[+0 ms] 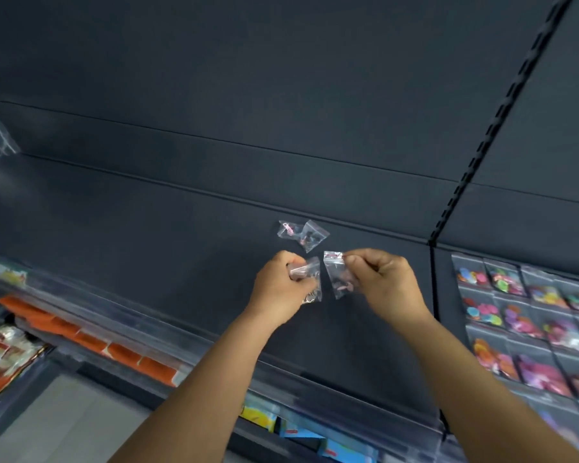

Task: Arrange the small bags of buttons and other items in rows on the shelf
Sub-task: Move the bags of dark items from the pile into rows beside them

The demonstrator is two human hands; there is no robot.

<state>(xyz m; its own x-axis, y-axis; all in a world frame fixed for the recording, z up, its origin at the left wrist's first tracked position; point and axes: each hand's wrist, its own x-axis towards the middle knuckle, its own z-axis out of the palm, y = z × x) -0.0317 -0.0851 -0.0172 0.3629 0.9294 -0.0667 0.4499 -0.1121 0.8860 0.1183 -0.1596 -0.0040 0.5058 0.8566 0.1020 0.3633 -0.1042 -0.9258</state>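
Two small clear bags (302, 234) lay overlapping on dark shelf (181, 248), just beyond our hands; our left hand (281, 289) curled round clear bag bunch (310, 279); our right hand (383, 282) pinched another small bag (338, 274) by red-striped top edge, bag hanging above shelf; rows of bagged coloured buttons (528, 315) sat on neighbouring shelf at right.

A shop aisle: dark retail shelf (181, 228) with clear price rail (131, 315), rows of bagged coloured buttons (522, 325) displayed alongside.
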